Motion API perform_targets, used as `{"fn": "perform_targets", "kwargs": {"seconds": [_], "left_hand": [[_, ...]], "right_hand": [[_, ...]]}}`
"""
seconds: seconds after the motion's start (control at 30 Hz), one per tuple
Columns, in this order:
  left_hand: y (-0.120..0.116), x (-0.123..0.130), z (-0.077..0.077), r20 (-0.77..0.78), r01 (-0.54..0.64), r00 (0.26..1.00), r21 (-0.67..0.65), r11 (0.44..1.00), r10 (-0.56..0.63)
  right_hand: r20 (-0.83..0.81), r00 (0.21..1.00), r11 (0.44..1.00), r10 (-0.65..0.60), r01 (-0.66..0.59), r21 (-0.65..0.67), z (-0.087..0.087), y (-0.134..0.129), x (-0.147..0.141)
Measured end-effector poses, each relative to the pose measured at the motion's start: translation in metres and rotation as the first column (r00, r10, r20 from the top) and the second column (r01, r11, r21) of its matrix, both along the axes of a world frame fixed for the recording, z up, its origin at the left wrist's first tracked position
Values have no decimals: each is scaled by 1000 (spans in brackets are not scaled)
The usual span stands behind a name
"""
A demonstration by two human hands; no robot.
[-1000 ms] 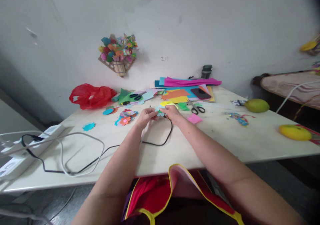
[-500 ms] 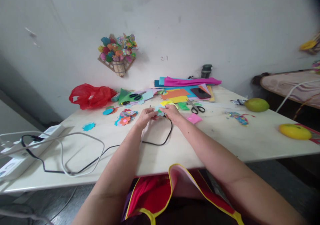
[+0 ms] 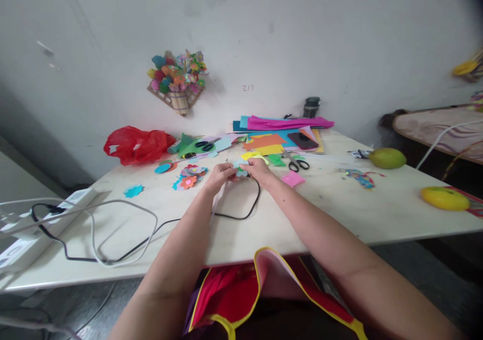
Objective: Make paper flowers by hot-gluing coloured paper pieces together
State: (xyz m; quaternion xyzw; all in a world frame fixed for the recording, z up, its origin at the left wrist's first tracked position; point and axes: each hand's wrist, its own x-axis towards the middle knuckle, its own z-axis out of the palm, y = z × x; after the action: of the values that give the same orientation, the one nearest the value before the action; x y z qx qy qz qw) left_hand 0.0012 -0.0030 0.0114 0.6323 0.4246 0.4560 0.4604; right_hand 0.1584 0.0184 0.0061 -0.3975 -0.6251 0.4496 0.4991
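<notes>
Between my two hands is a light blue paper flower (image 3: 240, 168) with a green centre. My left hand (image 3: 222, 175) pinches its left side, and my right hand (image 3: 258, 170) grips its right side with thumb and fingers closed. A black cord (image 3: 258, 199) runs up to just below the flower; what its end joins is hidden by the hands. Left of my hands lies a pile of cut paper flowers (image 3: 189, 178), an orange one on top. Farther left, a blue paper flower (image 3: 134, 191) rests alone.
Black-handled scissors (image 3: 299, 166) and a pink paper piece (image 3: 293, 179) lie right of my hands. Behind are coloured sheets (image 3: 266, 141), a phone (image 3: 303, 140) and a red plastic bag (image 3: 138, 146). A power strip (image 3: 49, 227) with looping cables sits left; yellow fruit (image 3: 445, 198) lies right.
Almost nothing differs. The flower has tilted slightly between my fingers, while both hands stay in the same place.
</notes>
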Motion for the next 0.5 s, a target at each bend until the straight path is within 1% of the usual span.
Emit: {"fn": "perform_targets", "kwargs": {"seconds": [0.13, 0.33, 0.5], "left_hand": [[-1, 0, 0, 3, 4, 1000, 0, 1000, -4], [-1, 0, 0, 37, 12, 999, -11, 1000, -11], [-1, 0, 1, 51, -7, 999, -6, 1000, 7]], "right_hand": [[-6, 1000, 1000, -9, 9, 1, 1, 0, 0], [-96, 995, 998, -11, 5, -65, 0, 1, -2], [-80, 997, 994, 13, -21, -106, 2, -2, -1]]}}
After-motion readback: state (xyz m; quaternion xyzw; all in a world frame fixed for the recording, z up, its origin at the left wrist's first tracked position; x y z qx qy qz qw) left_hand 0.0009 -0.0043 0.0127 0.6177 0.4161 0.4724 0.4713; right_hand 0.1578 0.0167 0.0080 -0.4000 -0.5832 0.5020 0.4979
